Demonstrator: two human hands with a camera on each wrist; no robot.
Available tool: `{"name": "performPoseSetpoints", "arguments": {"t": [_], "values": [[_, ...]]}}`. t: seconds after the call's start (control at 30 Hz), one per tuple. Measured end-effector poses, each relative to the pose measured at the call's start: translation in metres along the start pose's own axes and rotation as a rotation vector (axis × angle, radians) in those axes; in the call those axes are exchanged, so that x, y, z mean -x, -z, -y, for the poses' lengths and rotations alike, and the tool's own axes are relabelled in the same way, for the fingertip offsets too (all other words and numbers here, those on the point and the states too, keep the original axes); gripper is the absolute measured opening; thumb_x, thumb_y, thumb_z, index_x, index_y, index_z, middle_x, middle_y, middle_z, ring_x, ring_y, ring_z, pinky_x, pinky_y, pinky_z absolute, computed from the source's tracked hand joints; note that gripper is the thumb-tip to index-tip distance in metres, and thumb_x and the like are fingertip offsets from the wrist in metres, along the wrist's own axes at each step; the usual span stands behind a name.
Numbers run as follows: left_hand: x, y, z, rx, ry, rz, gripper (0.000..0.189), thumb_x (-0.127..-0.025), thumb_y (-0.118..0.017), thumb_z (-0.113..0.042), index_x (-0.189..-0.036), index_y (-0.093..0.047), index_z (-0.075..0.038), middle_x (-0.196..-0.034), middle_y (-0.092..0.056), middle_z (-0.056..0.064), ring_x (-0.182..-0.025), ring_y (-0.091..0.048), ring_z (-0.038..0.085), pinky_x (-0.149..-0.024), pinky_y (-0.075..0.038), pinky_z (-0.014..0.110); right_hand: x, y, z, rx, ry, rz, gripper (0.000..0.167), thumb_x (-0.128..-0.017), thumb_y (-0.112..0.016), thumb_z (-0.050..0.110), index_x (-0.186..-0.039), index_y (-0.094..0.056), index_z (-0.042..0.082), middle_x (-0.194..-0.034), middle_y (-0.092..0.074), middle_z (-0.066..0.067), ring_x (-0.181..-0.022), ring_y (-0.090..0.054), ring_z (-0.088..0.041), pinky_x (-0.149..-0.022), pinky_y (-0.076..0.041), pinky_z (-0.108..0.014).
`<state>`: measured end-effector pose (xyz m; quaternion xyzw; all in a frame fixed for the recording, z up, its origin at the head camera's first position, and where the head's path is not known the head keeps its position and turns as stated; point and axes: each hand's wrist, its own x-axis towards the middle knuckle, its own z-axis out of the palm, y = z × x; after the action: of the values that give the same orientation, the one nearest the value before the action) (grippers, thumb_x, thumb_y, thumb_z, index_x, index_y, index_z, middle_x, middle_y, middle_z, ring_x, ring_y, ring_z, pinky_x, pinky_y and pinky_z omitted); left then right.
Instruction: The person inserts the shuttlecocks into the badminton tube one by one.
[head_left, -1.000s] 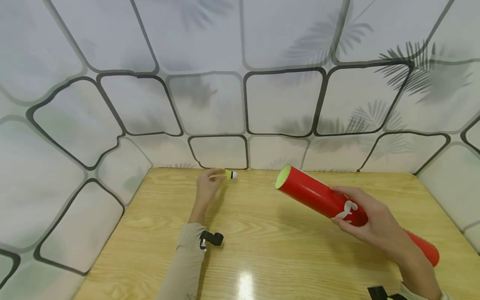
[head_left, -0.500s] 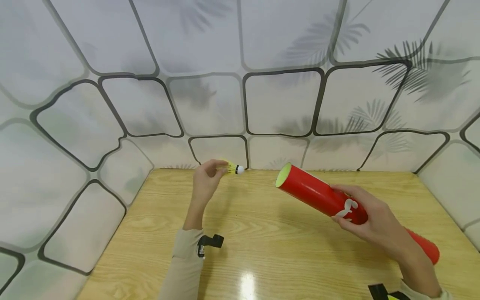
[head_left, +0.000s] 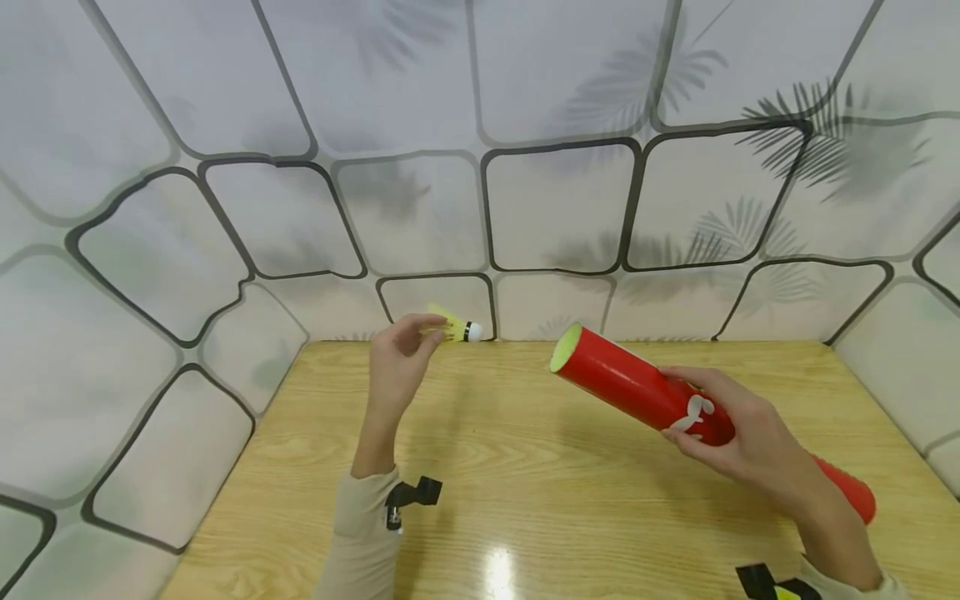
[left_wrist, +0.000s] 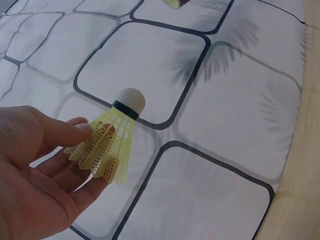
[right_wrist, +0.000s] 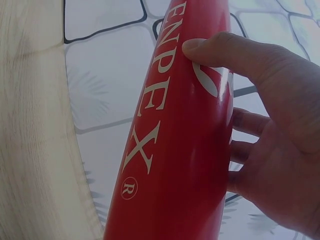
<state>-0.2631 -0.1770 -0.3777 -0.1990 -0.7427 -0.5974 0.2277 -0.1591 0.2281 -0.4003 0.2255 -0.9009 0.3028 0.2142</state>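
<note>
My left hand (head_left: 399, 358) pinches a yellow shuttlecock (head_left: 456, 327) by its skirt, above the far side of the table. In the left wrist view the shuttlecock's white cork (left_wrist: 131, 101) with a black band points away from the hand, and the thumb presses on the mesh skirt. My right hand (head_left: 757, 442) grips a red shuttlecock tube (head_left: 626, 385) round its middle. The tube is tilted, its round pale-green end turned up and left toward the shuttlecock, some distance away. White lettering runs along the tube (right_wrist: 170, 150) in the right wrist view.
Beneath both hands lies a wooden table (head_left: 480, 467). A pale wall covering (head_left: 555, 208) with dark outlined shapes and leaf prints rises along the table's far edge and at both sides.
My left hand has lifted the shuttlecock up from near the table's far edge and drawn slightly left, tilting it. My right hand and the tube have stayed almost in place.
</note>
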Motion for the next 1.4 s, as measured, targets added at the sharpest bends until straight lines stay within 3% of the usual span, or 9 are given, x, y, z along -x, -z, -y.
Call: {"name": "performPoseSetpoints", "arguments": {"t": [0.17, 0.33, 0.63, 0.93, 1.4], "values": [[0.003, 0.0, -0.015, 0.007, -0.032, 0.005, 0.018, -0.09, -0.072, 0.01, -0.107, -0.074, 0.004, -0.104, -0.075, 0.018, -0.087, -0.071, 0.022, -0.078, -0.057, 0.021, -0.001, 0.0, 0.0, -0.004, 0.005, 0.006, 0.079, -0.073, -0.093, 0.007, -0.143, -0.058, 0.017, -0.128, -0.063, 0.002, -0.102, -0.056, -0.007, -0.074, -0.058, -0.025], [0.007, -0.004, -0.029, 0.05, -0.094, 0.033, 0.017, -0.09, -0.072, 0.01, -0.107, -0.074, 0.005, -0.103, -0.075, 0.018, -0.088, -0.072, 0.029, -0.082, -0.059, 0.025, -0.001, -0.001, 0.0, -0.004, -0.005, 0.006, 0.081, -0.073, -0.093, 0.006, -0.144, -0.057, 0.021, -0.129, -0.063, 0.004, -0.102, -0.057, -0.01, -0.074, -0.058, -0.026], [0.016, -0.021, -0.05, 0.069, -0.158, 0.138, 0.018, -0.092, -0.071, 0.008, -0.109, -0.074, 0.004, -0.105, -0.075, 0.015, -0.094, -0.073, 0.025, -0.085, -0.059, 0.029, -0.002, -0.002, 0.004, -0.03, 0.025, 0.009, 0.084, -0.071, -0.094, 0.006, -0.145, -0.056, 0.023, -0.13, -0.062, 0.004, -0.104, -0.057, -0.01, -0.075, -0.058, -0.023], [0.025, -0.042, -0.053, 0.032, -0.191, 0.238, 0.02, -0.094, -0.07, 0.006, -0.112, -0.075, -0.001, -0.108, -0.075, 0.011, -0.102, -0.073, 0.024, -0.092, -0.058, 0.035, -0.003, -0.002, 0.007, -0.044, 0.029, 0.019, 0.083, -0.072, -0.094, 0.005, -0.144, -0.056, 0.023, -0.131, -0.061, 0.005, -0.105, -0.057, -0.01, -0.077, -0.057, -0.022], [0.033, -0.066, -0.052, 0.066, -0.193, 0.282, 0.022, -0.095, -0.068, 0.007, -0.115, -0.073, 0.0, -0.114, -0.074, 0.012, -0.106, -0.072, 0.022, -0.091, -0.059, 0.033, -0.005, -0.005, 0.009, -0.046, 0.068, 0.009, 0.082, -0.07, -0.095, 0.005, -0.142, -0.058, 0.019, -0.132, -0.062, 0.006, -0.104, -0.057, -0.008, -0.074, -0.059, -0.025]]}}
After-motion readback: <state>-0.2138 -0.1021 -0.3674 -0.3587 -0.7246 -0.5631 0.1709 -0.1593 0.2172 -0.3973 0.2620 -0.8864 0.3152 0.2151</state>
